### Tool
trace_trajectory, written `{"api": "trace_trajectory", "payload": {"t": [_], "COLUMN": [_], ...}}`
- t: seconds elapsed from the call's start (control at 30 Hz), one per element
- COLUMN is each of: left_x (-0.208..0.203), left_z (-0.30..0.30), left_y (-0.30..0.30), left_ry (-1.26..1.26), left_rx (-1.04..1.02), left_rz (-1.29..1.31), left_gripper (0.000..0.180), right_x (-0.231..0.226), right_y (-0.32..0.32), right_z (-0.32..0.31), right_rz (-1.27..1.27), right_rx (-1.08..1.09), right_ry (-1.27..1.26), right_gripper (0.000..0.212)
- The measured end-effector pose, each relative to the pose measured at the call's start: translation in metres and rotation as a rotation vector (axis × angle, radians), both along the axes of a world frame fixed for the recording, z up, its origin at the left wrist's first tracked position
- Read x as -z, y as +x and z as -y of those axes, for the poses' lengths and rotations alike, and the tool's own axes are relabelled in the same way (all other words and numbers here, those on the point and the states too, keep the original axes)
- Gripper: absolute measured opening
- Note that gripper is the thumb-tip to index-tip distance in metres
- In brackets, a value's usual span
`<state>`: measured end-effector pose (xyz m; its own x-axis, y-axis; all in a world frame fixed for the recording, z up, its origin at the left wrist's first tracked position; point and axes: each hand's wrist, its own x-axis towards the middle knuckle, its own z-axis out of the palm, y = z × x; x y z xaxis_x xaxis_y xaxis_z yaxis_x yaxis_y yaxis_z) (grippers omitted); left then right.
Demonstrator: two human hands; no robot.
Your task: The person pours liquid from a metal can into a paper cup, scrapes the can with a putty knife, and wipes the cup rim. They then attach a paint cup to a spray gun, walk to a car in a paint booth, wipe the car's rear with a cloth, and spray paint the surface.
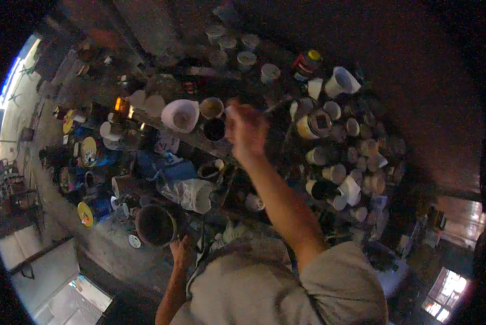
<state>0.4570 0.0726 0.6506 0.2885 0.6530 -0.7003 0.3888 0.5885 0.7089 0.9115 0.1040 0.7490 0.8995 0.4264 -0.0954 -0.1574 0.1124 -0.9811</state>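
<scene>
Your right hand [246, 130] is blurred beside a dark-mouthed round container [214, 130] and a small round tan-filled cup [211, 108]; you may be gripping something there, but I cannot tell. A wide white round tub [168, 112] stands left of both. Your left hand [181, 250] is at the rim of a large dark round bucket [156, 226], its grip unclear. Bucket and container look too dark inside to judge what is done or left.

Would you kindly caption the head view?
In dim light, right hand beside a dark cup, left hand beside a large round container.
</scene>
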Motion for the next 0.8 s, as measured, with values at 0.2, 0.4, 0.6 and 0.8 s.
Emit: {"api": "trace_trajectory", "payload": {"t": [0.2, 0.4, 0.6, 0.8], "left_x": [-0.039, -0.072, -0.063, -0.061], "left_z": [0.0, 0.003, 0.002, 0.008], "left_y": [0.029, 0.058, 0.052, 0.061], "left_ry": [-0.02, 0.077, 0.072, 0.065], "left_rx": [-0.026, 0.091, 0.249, 0.266], "left_rz": [0.141, 0.133, 0.029, 0.017], "left_gripper": [0.04, 0.047, 0.035, 0.021], "right_x": [-0.018, 0.019, 0.059, 0.021], "right_y": [0.074, 0.131, 0.146, 0.13], "right_z": [0.267, 0.397, 0.336, 0.331], "right_rz": [0.221, 0.339, 0.314, 0.554], "right_rx": [0.704, 0.001, -0.126, 0.051], "right_ry": [-0.481, -1.195, -1.485, -1.24], "right_gripper": [0.041, 0.104, 0.143, 0.108]}}
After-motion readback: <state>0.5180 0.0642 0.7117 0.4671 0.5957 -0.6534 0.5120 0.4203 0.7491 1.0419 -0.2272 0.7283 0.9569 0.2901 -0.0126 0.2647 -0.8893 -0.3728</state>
